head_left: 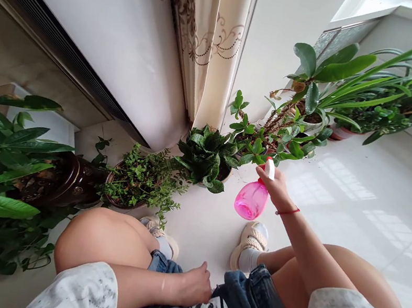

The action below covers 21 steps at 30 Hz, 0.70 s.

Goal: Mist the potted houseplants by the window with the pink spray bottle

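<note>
My right hand is wrapped round the neck of a pink see-through spray bottle with a white and red spray head. The bottle hangs above the floor, in front of a potted plant with small rounded leaves. To its left, a dark green leafy plant stands in a pot. Close to my lap, my left hand is curled closed beside a dark strap. Its fingertips are hidden, so whether it holds anything cannot be seen.
Potted plants line the wall: a bushy small-leaved one, a large-leaved one by a brown glazed pot, and long-leaved ones at right. A white appliance and a curtain rise behind. My shoes rest on pale tiles.
</note>
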### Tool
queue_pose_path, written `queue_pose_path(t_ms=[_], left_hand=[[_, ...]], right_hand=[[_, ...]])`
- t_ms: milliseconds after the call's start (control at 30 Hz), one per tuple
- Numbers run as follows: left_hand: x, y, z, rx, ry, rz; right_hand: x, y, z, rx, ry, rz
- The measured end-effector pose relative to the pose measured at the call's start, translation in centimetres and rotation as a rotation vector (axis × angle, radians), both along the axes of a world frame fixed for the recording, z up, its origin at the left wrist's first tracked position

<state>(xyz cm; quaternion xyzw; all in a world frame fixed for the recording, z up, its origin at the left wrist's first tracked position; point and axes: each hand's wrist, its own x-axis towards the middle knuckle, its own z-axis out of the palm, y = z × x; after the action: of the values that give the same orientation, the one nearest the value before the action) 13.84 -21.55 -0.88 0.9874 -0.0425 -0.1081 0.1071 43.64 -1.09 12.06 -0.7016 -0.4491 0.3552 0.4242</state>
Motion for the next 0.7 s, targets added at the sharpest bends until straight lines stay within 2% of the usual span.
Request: queue_pose_path(t_ms=[167,367,533,700], left_hand=[[0.2,-0.1,-0.2,0.001,0.049,-0.011],[0.1,-0.4,-0.9,0.003,-0.06,0.031],[0.3,0.1,0.4,-0.024,0.038,0.028],[0.8,0.6,1.8,-0.023,0.175,0.0]], right_hand=[[-0.1,-0.2,-0.4,-0.105,-0.234,-0.03],[-0.7,-1.1,0.0,-0.097,-0.263,0.048],[-1.0,-1.5,-0.3,-0.175,-0.364,0.029],[-1.3,-2.0,-0.5,-0.076,-0.339,0.081]])
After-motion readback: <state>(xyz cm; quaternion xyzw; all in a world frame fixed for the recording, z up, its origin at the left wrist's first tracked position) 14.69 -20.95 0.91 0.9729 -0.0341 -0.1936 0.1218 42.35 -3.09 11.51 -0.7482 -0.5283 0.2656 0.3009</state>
